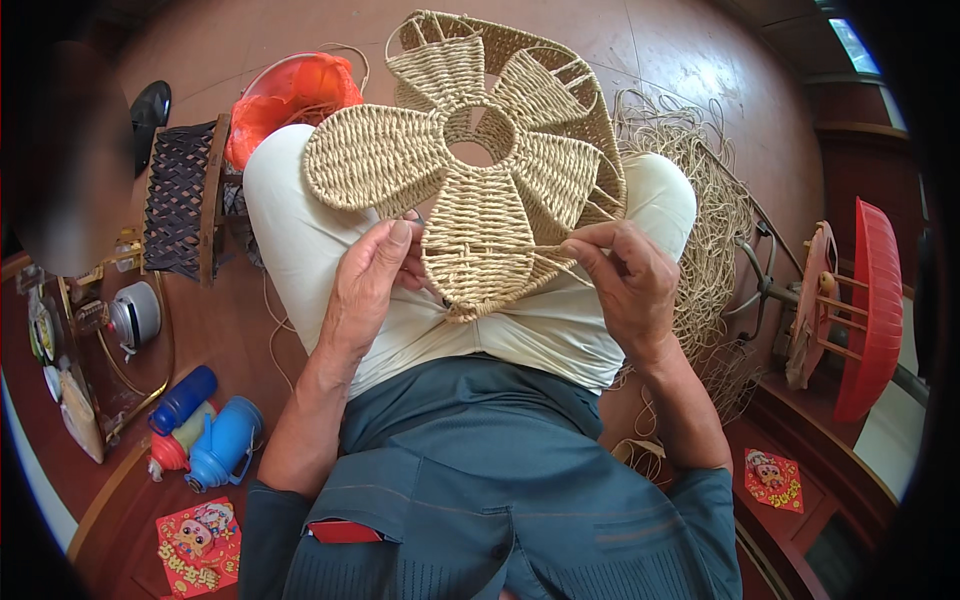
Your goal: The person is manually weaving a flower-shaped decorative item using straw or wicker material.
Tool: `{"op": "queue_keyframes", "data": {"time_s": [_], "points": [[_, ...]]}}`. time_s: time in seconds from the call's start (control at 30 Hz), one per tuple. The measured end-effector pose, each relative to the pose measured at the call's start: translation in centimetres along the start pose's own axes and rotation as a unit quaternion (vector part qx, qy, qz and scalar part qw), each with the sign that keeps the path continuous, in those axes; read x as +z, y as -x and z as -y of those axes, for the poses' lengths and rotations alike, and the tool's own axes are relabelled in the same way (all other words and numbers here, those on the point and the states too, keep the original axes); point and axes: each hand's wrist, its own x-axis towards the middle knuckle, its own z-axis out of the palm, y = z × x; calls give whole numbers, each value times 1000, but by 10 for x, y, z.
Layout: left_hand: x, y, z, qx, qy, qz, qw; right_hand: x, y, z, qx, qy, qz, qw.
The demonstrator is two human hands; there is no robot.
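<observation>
Both hands, left hand [375, 270] and right hand [625, 280], pinch a strand at the woven flower piece's [470, 170] lower edge

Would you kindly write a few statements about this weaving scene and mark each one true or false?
1. Both hands work on a flower-shaped woven piece resting on the lap. True.
2. The right hand pinches a thin strand. True.
3. The left hand holds scissors. False: it grips the lower petal's edge.
4. The blue bottles lie on the person's right. False: they lie on the floor to the left.
5. A pile of loose cord lies on the right. True.
</observation>
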Motion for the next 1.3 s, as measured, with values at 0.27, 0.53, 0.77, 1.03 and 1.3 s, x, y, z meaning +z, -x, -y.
{"op": "queue_keyframes", "data": {"time_s": [0.27,0.53,0.77,1.03,1.3], "points": [[27,-10,1,-60,191,137,970,12,-1,2,-6,21,18,1000],[36,-11,3,-78,265,98,956,23,4,-8,128,-36,62,989],[44,-4,0,-35,265,51,962,24,3,-12,116,-66,57,989],[52,-2,7,25,251,21,968,25,0,-11,108,-38,69,991],[47,-6,21,62,220,20,973,28,-5,-6,-43,55,54,996]]}}
